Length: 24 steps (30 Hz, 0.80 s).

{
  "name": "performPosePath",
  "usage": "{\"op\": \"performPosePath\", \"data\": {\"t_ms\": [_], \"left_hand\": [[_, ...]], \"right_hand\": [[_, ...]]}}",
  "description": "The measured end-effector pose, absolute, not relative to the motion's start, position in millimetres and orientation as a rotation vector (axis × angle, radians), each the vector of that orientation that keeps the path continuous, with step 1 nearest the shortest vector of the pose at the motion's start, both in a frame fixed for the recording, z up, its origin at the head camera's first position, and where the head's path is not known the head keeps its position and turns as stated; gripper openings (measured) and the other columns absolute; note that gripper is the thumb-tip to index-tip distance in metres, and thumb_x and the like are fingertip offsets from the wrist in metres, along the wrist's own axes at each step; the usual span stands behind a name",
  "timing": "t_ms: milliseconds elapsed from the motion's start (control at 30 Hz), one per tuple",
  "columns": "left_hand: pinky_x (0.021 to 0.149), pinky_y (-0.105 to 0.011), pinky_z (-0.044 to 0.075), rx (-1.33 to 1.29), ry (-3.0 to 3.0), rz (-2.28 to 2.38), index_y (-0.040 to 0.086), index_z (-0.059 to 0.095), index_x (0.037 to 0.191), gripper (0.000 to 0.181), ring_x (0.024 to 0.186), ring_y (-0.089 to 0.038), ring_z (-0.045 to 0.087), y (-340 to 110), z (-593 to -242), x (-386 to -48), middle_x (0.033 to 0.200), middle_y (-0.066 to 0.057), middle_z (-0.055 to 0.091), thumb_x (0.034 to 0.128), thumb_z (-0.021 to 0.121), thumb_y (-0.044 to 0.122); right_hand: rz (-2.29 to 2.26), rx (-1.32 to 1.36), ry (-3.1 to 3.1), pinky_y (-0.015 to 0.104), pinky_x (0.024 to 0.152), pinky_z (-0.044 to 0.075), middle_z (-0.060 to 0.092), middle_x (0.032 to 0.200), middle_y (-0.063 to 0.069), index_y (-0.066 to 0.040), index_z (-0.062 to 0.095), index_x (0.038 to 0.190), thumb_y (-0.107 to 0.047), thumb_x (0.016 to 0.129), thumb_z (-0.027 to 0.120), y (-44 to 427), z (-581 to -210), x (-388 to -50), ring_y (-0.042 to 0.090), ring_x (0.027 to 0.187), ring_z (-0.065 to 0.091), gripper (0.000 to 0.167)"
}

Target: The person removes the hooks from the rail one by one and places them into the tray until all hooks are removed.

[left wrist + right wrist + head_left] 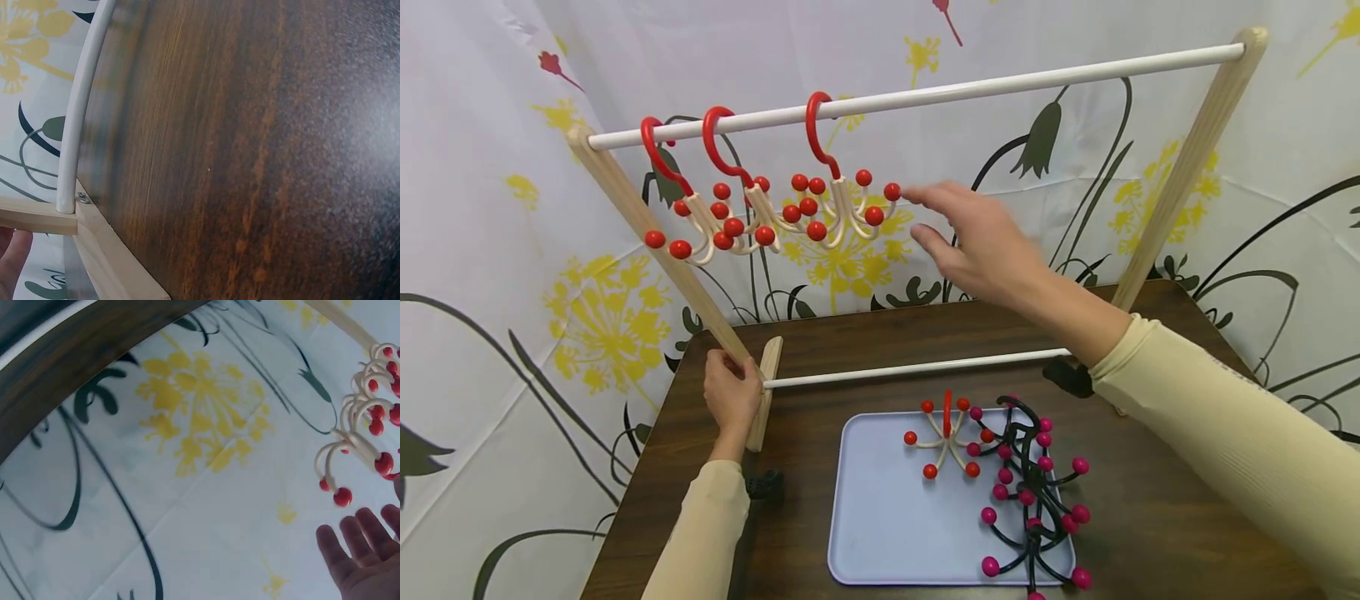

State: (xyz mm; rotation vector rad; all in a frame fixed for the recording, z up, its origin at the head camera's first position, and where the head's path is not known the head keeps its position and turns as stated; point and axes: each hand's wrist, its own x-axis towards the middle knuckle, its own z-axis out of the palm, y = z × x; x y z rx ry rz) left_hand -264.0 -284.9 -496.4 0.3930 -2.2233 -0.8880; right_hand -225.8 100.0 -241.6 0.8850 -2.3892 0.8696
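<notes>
Three multi-arm hangers with red hooks, cream arms and red ball tips hang on the left part of a white rod [970, 90]: a left one [696, 221], a middle one [758, 204] and a right one [842, 204]. My right hand [981, 237] is raised beside the right one, fingers extended and holding nothing. Its fingertips are close to a red ball; I cannot tell whether they touch. In the right wrist view the fingers [359, 540] are spread under the hangers. Low on the left wooden post [658, 242], my left hand [732, 396] grips the wood.
A pale blue tray [880, 525] lies on the dark wooden table [805, 500]. One red-hooked hanger [946, 442] stands in it, with several black hangers [1033, 483] with magenta balls along its right side. A lower white bar [917, 368] crosses behind the tray; a patterned curtain [490, 417] hangs behind.
</notes>
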Motion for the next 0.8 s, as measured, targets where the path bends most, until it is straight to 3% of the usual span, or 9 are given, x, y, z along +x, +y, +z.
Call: {"op": "performPosePath", "data": {"t_ms": [167, 267, 400, 500, 800], "left_hand": [[0.072, -0.053, 0.039, 0.406, -2.218, -0.89, 0.001, 0.052, 0.102, 0.022, 0.081, -0.035, 0.053, -284.9, -497.2, -263.1, 0.09, -0.014, 0.052, 0.0894, 0.064, 0.013], [0.072, -0.052, 0.039, 0.402, -2.223, -0.888, 0.002, 0.052, 0.102, 0.021, 0.081, -0.035, 0.053, -284.7, -497.8, -265.8, 0.09, -0.013, 0.053, 0.0899, 0.064, 0.014], [0.072, -0.052, 0.04, 0.385, -2.238, -0.884, 0.003, 0.052, 0.103, 0.021, 0.081, -0.034, 0.053, -285.0, -498.1, -267.9, 0.09, -0.013, 0.053, 0.0909, 0.063, 0.016], [0.071, -0.053, 0.039, 0.382, -2.232, -0.886, 0.002, 0.051, 0.102, 0.021, 0.081, -0.034, 0.053, -284.3, -497.5, -267.6, 0.089, -0.014, 0.052, 0.0906, 0.063, 0.015], [0.07, -0.052, 0.039, 0.386, -2.225, -0.88, 0.003, 0.051, 0.101, 0.021, 0.08, -0.035, 0.053, -288.1, -498.7, -264.7, 0.088, -0.014, 0.053, 0.0898, 0.064, 0.015]], "right_hand": [[1.018, 0.928, -2.327, 0.03, 0.087, 0.049, 0.055, 0.137, 0.003, -0.01, 0.052, 0.141, -0.017, 0.098, 0.058, 71.9, -234.7, -236.0, 0.015, 0.116, 0.052, 0.044], [1.064, 0.871, -2.362, 0.027, 0.092, 0.046, 0.051, 0.143, 0.001, -0.011, 0.044, 0.147, -0.021, 0.099, 0.056, 56.1, -228.3, -243.1, 0.013, 0.122, 0.051, 0.05], [1.1, 0.73, -2.516, 0.027, 0.102, 0.038, 0.045, 0.15, -0.001, -0.015, 0.03, 0.154, -0.031, 0.1, 0.052, 37.9, -221.6, -251.7, 0.01, 0.131, 0.047, 0.061], [1.11, 0.651, -2.608, 0.031, 0.1, 0.041, 0.046, 0.149, -0.002, -0.018, 0.025, 0.156, -0.036, 0.1, 0.05, 28.4, -221.8, -256.1, 0.011, 0.129, 0.05, 0.064], [1.024, 0.498, -2.605, 0.031, 0.075, 0.045, 0.069, 0.115, -0.009, -0.027, 0.049, 0.144, -0.039, 0.099, 0.052, 20.5, -229.9, -261.9, 0.006, 0.101, 0.064, 0.046]]}}
